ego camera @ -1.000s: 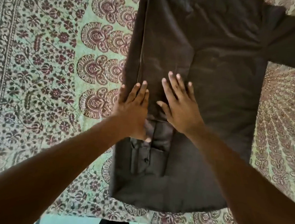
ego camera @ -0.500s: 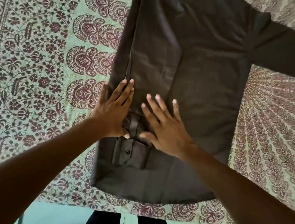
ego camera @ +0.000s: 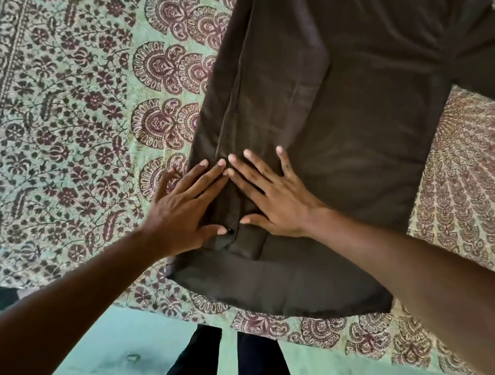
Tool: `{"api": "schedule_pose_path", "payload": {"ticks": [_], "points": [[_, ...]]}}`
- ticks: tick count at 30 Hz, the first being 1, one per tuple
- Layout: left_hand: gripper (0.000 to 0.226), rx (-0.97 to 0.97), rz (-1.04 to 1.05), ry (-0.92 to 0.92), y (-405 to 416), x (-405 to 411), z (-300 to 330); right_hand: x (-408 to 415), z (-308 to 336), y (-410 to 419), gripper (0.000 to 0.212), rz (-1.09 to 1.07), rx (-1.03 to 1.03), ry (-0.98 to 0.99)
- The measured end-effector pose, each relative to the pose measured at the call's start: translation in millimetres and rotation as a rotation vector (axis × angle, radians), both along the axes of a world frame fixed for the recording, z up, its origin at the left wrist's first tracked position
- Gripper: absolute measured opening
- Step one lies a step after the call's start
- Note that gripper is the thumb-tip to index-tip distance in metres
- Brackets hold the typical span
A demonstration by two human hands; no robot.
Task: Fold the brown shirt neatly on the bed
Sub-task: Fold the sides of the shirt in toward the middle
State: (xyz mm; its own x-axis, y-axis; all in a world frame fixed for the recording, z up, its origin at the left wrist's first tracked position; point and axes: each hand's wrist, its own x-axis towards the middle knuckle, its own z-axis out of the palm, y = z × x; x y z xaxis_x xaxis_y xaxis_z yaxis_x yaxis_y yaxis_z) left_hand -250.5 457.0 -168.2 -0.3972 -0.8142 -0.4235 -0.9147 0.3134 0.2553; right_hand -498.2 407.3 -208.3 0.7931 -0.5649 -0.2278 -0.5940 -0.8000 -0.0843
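Observation:
The brown shirt (ego camera: 350, 130) lies flat on the bed, its hem toward me. Its left side is folded inward, and that side's sleeve lies lengthwise down the body with a buttoned cuff (ego camera: 241, 240) near the hem. The other sleeve stretches off to the upper right. My left hand (ego camera: 183, 208) lies flat with straight fingers on the folded left edge, thumb beside the cuff button. My right hand (ego camera: 272, 198) presses flat with spread fingers on the folded sleeve, its fingertips touching those of the left hand.
A green bedspread (ego camera: 67, 111) with maroon floral and paisley print covers the bed. The bed's near edge (ego camera: 258, 326) runs just below the shirt hem. My dark trouser legs (ego camera: 254, 364) and a pale green floor show under it.
Both hands have slid toward the hem along the folded sleeve, covering more of the cuff, and have come together until their fingertips touch. The view has shifted slightly.

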Motion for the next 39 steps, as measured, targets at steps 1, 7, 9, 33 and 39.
{"api": "schedule_pose_path", "payload": {"ticks": [1, 7, 9, 33, 39], "points": [[0.102, 0.002, -0.011, 0.0, -0.7, 3.3, -0.7, -2.4, 0.5, 8.7, 0.089, 0.006, 0.015, -0.006], [0.11, 0.017, 0.0, 0.003, 1.4, 4.2, -6.7, -4.8, 7.0, 40.1, 0.09, 0.073, 0.128, -0.092], [0.112, 0.014, -0.001, 0.007, 2.3, 4.6, -10.2, -7.0, 7.6, 30.8, 0.09, 0.085, 0.121, -0.086], [0.102, 0.03, -0.098, -0.253, -69.6, -58.1, 38.9, -13.1, 34.6, -141.1, 0.082, -0.324, -0.023, 0.091], [0.117, 0.034, 0.085, -0.228, -133.2, -72.4, 33.6, -26.0, 13.9, -171.5, 0.074, -0.058, 0.047, 0.078]]}}
